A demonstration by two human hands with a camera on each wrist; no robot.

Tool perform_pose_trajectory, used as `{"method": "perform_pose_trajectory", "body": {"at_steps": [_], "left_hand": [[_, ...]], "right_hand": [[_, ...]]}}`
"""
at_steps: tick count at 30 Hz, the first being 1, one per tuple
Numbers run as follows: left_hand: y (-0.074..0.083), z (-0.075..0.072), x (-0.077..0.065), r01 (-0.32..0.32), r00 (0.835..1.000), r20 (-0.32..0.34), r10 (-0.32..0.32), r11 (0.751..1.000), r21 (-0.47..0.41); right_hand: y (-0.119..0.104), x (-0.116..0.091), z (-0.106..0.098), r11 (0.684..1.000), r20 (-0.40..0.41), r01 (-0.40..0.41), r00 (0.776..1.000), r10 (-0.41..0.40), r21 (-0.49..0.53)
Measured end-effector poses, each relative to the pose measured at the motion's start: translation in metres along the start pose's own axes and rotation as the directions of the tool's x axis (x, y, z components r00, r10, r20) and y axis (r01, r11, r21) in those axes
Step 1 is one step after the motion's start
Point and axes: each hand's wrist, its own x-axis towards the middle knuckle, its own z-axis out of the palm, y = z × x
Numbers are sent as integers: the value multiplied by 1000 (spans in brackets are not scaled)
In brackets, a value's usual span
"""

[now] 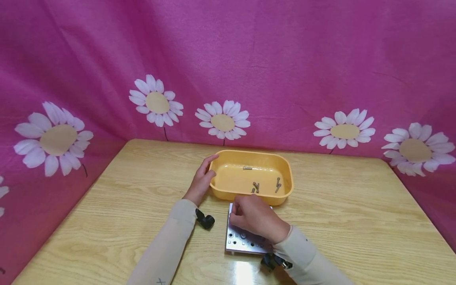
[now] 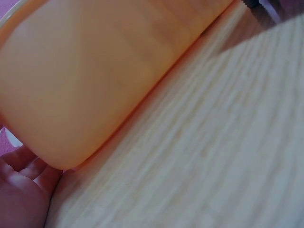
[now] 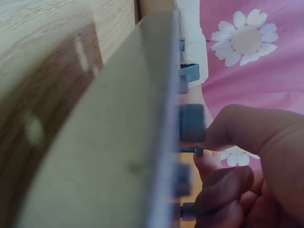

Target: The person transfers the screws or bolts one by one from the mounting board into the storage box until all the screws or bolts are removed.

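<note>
My left hand grips the left end of a yellow plastic tray, thumb at the rim; its fingers show beside the tray's corner in the left wrist view. Several small metal screws lie inside the tray. Over a shiny metal plate with rows of holes is my right hand. Between its thumb and index finger it pinches a small screw, which stands at the plate's face. Thicker cylindrical pieces stick up from the plate around it. The head view hides the pinched screw behind the hand.
The tray and the plate stand on a wood-grain table, the plate just in front of the tray. A pink curtain with white daisies hangs behind and beside the table. Black wrist cameras are strapped on both sleeves.
</note>
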Motion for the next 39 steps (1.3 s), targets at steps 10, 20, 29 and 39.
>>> {"method": "perform_pose_trajectory", "body": {"at_steps": [10,20,29,39], "left_hand": [[0,0,0,20,1000,8,-20,1000,-19],[0,1,0,18,1000,-2,-18,1000,-7],[-2,1,1,7,1000,2,-7,1000,-2],[6,0,-2,27,999,17,-27,1000,-4]], "right_hand": [[-1,-2,-12,995,-13,-49,999,51,85],[3,-1,-21,993,-35,-67,997,71,101],[12,-1,-35,989,-83,-86,992,97,118],[29,0,-51,986,-174,-115,975,135,122]]}}
